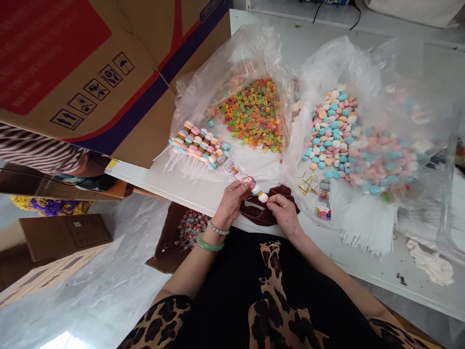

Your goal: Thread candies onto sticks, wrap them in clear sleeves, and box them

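Observation:
Above the table's near edge, my left hand (231,199) pinches a candy skewer (258,191) with pink, white, blue and yellow pieces. A clear printed wrapper (232,167) extends from it toward the upper left. The fingertips of my right hand (284,212) are closed at the skewer's lower end, beside a pink piece; the stick itself is hard to make out. Beneath both hands lies a dark brown cloth (263,213). To the left, finished-looking candy skewers (198,143) are laid side by side, their white sticks pointing toward me.
Plastic bags hold ring candies (254,114) and pastel candies (332,128). Right of my hands are gold twist ties (308,184), printed wrappers (324,198) and white sticks (370,225). A large carton (145,97) blocks the left; an open box (167,237) sits below the edge.

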A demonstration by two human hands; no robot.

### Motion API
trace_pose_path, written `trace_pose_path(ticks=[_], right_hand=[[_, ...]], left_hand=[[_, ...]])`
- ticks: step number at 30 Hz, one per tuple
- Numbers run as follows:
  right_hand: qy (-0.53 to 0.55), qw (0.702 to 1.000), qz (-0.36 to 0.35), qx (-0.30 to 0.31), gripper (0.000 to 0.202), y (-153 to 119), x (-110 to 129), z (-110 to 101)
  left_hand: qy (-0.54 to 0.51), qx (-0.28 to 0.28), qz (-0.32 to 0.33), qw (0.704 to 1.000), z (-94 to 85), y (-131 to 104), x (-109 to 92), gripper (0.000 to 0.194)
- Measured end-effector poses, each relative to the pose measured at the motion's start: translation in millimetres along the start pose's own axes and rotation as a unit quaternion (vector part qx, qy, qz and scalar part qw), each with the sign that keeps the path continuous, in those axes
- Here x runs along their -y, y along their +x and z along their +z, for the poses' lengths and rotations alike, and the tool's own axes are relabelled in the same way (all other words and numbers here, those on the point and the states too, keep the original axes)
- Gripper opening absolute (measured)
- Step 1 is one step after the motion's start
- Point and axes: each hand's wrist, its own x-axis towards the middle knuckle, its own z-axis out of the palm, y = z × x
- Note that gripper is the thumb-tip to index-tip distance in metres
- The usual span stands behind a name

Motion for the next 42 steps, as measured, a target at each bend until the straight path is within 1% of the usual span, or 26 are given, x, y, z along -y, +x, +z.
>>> trace_pose_path(ticks=[1,2,4,6,7,9,11,13,14,16,17,18,20,23,25,27,29,30,32,35,36,37,38,39,40,42], right_hand=[[-0.063,0.996,-0.058,-0.029,0.015,-1.0,0.1,-1.3],[-0.125,0.985,-0.109,-0.053,0.016,-2.1,0.4,-2.6],[-0.224,0.955,-0.176,-0.078,0.019,-4.6,0.7,-4.3],[-0.274,0.937,-0.199,-0.083,0.021,-5.9,0.7,-4.2],[-0.28,0.935,-0.203,-0.08,0.021,-5.7,0.7,-3.5],[-0.249,0.945,-0.199,-0.067,0.02,-3.7,0.9,-1.3],[-0.168,0.971,-0.164,-0.047,0.017,0.1,1.6,1.0],[-0.044,0.995,-0.083,-0.018,0.014,4.0,2.7,2.8],[0.026,0.999,-0.028,0.0,0.013,5.5,3.3,3.4],[0.15,0.985,0.073,0.036,0.014,7.0,4.9,3.8],[0.192,0.974,0.106,0.05,0.015,7.1,5.7,3.8],[0.216,0.967,0.125,0.06,0.016,7.0,6.4,3.7],[0.213,0.967,0.124,0.057,0.016,7.1,7.0,3.2],[0.151,0.984,0.088,0.024,0.015,9.6,5.3,2.2],[0.12,0.989,0.085,0.015,0.014,12.2,3.6,1.8],[0.128,0.986,0.107,0.026,0.014,14.1,3.3,2.0],[0.175,0.972,0.145,0.055,0.016,15.1,5.7,2.6],[0.209,0.96,0.169,0.078,0.018,15.4,7.8,2.8],[0.285,0.921,0.225,0.142,0.021,16.8,12.8,2.2],[0.38,0.846,0.287,0.241,0.026,21.6,19.1,-0.9],[0.399,0.828,0.294,0.261,0.027,23.6,20.3,-2.0],[0.409,0.819,0.296,0.272,0.027,25.6,21.0,-2.6],[0.41,0.819,0.294,0.272,0.028,27.2,21.4,-2.7],[0.399,0.83,0.287,0.262,0.027,28.5,21.5,-2.3],[0.376,0.851,0.275,0.243,0.025,29.2,21.5,-1.2],[0.291,0.912,0.227,0.181,0.02,29.1,22.1,1.9]], left_hand=[[0.004,-0.007,-0.003,1.0,-1.3,0.0,-0.1,0.026],[0.007,-0.013,-0.007,1.0,-2.4,0.1,-0.2,0.027],[0.016,-0.024,-0.014,0.999,-3.5,0.1,-0.1,0.03],[0.028,-0.034,-0.018,0.999,-2.3,0.0,0.4,0.031],[0.033,-0.036,-0.019,0.999,-0.8,-0.2,0.9,0.031],[0.033,-0.034,-0.02,0.999,2.9,-1.0,2.2,0.031],[0.026,-0.024,-0.024,0.999,5.8,-1.6,3.7,0.031],[0.019,-0.01,-0.033,0.999,6.1,-1.1,4.3,0.03],[0.015,-0.001,-0.043,0.999,4.9,-0.3,3.8,0.03],[0.004,0.014,-0.067,0.998,0.9,2.4,0.6,0.028],[-0.004,0.013,-0.073,0.997,-1.5,4.0,-2.2,0.026],[-0.014,0.007,-0.073,0.997,-3.8,5.6,-5.8,0.026],[-0.035,-0.004,-0.063,0.997,-7.2,8.2,-14.0,0.031],[-0.059,0.009,-0.06,0.996,-8.4,9.7,-23.6,0.031],[-0.055,0.012,-0.052,0.997,-7.1,9.8,-24.6,0.029],[-0.041,0.002,-0.025,0.999,-5.1,10.0,-20.8,0.028],[-0.031,0.004,0.001,1.0,-2.9,10.4,-14.0,0.029],[-0.032,0.009,0.009,0.999,-1.9,10.5,-10.3,0.03],[-0.047,0.019,0.009,0.999,-0.3,10.2,-4.0,0.032],[-0.09,0.021,-0.018,0.996,-0.3,8.6,0.1,0.035],[-0.102,0.022,-0.026,0.994,-1.3,7.8,-0.2,0.035],[-0.111,0.023,-0.033,0.993,-2.7,7.0,-1.5,0.035],[-0.113,0.024,-0.036,0.993,-4.7,6.2,-3.5,0.036],[-0.109,0.024,-0.037,0.993,-7.1,5.4,-6.2,0.036],[-0.098,0.024,-0.036,0.994,-9.7,4.5,-9.6,0.036],[-0.059,0.016,-0.023,0.998,-14.8,2.3,-17.4,0.037]])
